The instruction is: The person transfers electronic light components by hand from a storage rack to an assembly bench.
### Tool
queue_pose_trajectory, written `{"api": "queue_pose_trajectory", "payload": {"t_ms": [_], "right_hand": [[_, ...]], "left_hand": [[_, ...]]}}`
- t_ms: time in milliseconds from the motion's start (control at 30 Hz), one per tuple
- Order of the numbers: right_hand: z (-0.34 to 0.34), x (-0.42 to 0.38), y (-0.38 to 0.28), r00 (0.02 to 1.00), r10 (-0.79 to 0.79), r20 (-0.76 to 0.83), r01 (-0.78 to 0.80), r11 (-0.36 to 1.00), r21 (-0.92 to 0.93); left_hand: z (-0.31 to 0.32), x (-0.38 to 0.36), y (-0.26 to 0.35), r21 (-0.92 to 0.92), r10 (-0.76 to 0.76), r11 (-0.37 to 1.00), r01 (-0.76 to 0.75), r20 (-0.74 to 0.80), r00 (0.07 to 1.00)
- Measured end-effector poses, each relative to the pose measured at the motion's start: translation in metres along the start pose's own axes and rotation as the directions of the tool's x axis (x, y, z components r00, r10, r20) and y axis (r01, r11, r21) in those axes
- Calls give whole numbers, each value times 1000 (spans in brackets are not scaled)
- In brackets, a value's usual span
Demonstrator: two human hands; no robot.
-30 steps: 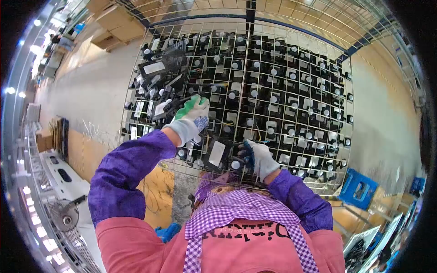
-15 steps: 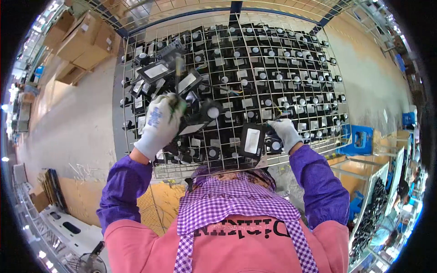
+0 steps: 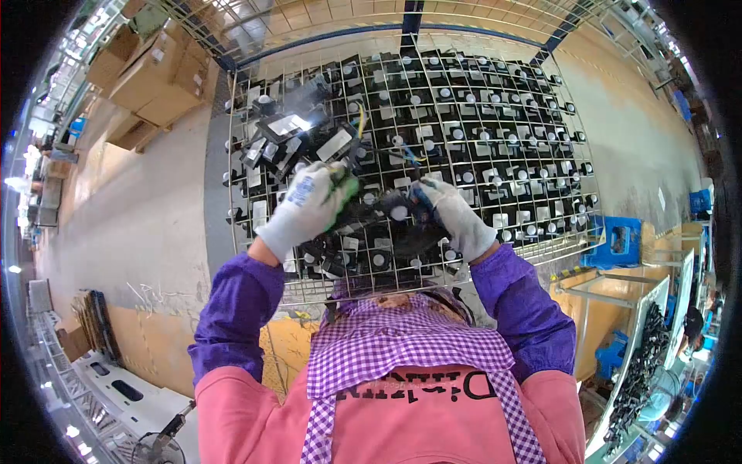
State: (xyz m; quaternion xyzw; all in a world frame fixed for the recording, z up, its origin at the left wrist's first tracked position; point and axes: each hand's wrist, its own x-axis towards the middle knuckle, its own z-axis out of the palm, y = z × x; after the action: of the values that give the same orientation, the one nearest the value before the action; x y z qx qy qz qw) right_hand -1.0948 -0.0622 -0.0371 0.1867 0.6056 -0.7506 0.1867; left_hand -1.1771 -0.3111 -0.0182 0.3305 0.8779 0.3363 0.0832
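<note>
My left hand [image 3: 308,203], in a white glove with green at the blurred fingers, is curled over the loose units at the left of the wire grid. What it holds, if anything, is hidden. My right hand [image 3: 454,215], also gloved, is closed at the edge of a dark, motion-blurred black sensor unit [image 3: 399,215] with a round white face. Beyond the left hand lies a loose pile with a black box with a white label [image 3: 335,145] and another labelled box [image 3: 287,125]. Coloured wires [image 3: 361,120] stick up beside them.
A wire grid [image 3: 495,197] holds rows of similar black units with round white faces. Cardboard boxes [image 3: 158,77] stand on the left. A blue plastic stool [image 3: 618,241] stands at the right, near a rack with black parts [image 3: 641,371].
My right hand has moved left and away from the labelled box it was beside, to the blurred unit. My left hand has shifted right and slightly nearer to me. The view has shifted slightly.
</note>
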Motion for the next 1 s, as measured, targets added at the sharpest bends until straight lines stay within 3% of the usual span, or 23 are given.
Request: {"api": "queue_pose_trajectory", "payload": {"t_ms": [33,133,167,200,233,267,300,333,367,400,433,500,533,567,633,667,700,733,767,867,900,967,1000], "right_hand": [[1,-1,-6,997,-15,-77,17,999,31],[-27,1,-14,973,-229,-40,203,921,-333],[-36,-3,-21,987,-161,29,155,864,-479],[-40,-1,-24,950,-260,171,311,816,-487],[-39,0,-26,883,-349,314,464,752,-468],[-33,-2,-33,889,-277,365,410,837,-363],[-29,1,-31,879,-307,366,455,769,-448],[-24,0,-34,928,-259,266,370,702,-608],[-20,-4,-35,963,-226,148,259,616,-744],[-25,4,-14,965,-251,71,249,806,-537],[-20,-5,-6,915,-388,-110,192,660,-726],[-18,-9,19,864,-447,-234,220,751,-623],[-11,-17,12,830,-520,-204,209,627,-751],[-12,-15,16,825,-489,-285,173,697,-696],[-14,-14,31,809,-394,-437,106,828,-551],[-14,-15,31,867,-238,-439,158,965,-211],[-15,-17,29,919,-95,-384,167,973,159],[-23,-14,41,917,-165,-362,219,969,112],[-30,-12,52,912,-234,-338,270,961,64],[-24,-22,27,824,-315,-471,420,897,135],[-37,-21,29,839,-294,-457,477,802,360],[-33,-34,15,766,-374,-523,420,907,-33],[-40,-35,16,741,-405,-535,439,896,-70]], "left_hand": [[7,1,8,189,62,980,-56,-26,998],[15,10,26,127,41,992,-26,-116,992],[23,13,30,117,91,991,-72,-167,982],[27,24,46,77,-122,989,124,-30,992],[41,27,51,189,42,982,-23,-95,995],[50,34,58,268,33,962,-57,94,995],[77,42,53,288,18,956,-47,101,995],[85,40,69,306,-20,952,1,60,998],[112,38,52,284,89,954,-93,28,996],[122,39,56,240,61,968,-70,46,997],[127,40,59,197,40,979,-53,69,997],[129,29,65,20,120,993,-120,27,992],[123,27,64,-50,24,999,-15,189,982],[114,16,64,-1,167,986,-167,-17,986],[74,4,68,-42,193,979,-198,-102,976],[51,-1,63,-89,99,991,-104,-57,993],[34,-5,53,-132,7,991,-9,-9,1000],[27,-11,40,-174,-70,982,76,40,997],[21,-20,38,24,-13,1000,13,-11,1000],[26,-42,39,52,-48,997,51,-58,997],[33,-48,37,118,-61,991,65,-39,997],[49,-55,26,188,-66,980,71,-30,997],[59,-59,16,190,-60,979,67,-41,997]]}}
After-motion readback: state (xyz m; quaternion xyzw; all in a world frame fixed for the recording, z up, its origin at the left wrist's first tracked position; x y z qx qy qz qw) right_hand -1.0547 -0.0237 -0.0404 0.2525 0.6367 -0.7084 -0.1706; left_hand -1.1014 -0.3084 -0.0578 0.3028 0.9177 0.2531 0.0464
